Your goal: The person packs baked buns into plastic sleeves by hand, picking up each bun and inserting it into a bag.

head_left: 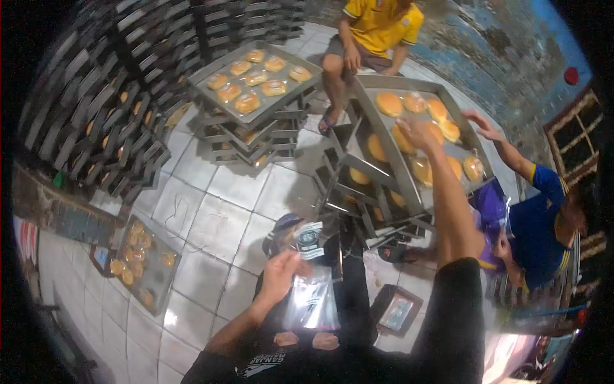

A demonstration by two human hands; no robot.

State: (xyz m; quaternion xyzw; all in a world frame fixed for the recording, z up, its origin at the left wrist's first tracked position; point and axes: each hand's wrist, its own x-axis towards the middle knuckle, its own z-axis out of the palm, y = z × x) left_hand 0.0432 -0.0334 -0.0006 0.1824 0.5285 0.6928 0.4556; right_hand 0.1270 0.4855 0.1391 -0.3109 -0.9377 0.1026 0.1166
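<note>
My left hand point(279, 275) is closed on a clear plastic bag point(309, 238) with a printed label, held up above my lap. Below it, a pile of clear plastic bags point(311, 304) lies on my lap. My right arm stretches over the near tray point(390, 179) of round golden buns. Down among these buns, my right hand point(417, 133) is at a bun point(404, 142); its fingers are blurred, so I cannot tell whether they grip it. Some buns in this tray, such as the bun point(473, 168) at the right, look wrapped in clear plastic.
Another tray point(198, 80) of wrapped buns tops a stack at the back left. A floor tray point(157, 281) holds several buns. One person in a yellow shirt point(382, 25) sits behind; another in a blue shirt point(543, 221) reaches toward the near tray from the right.
</note>
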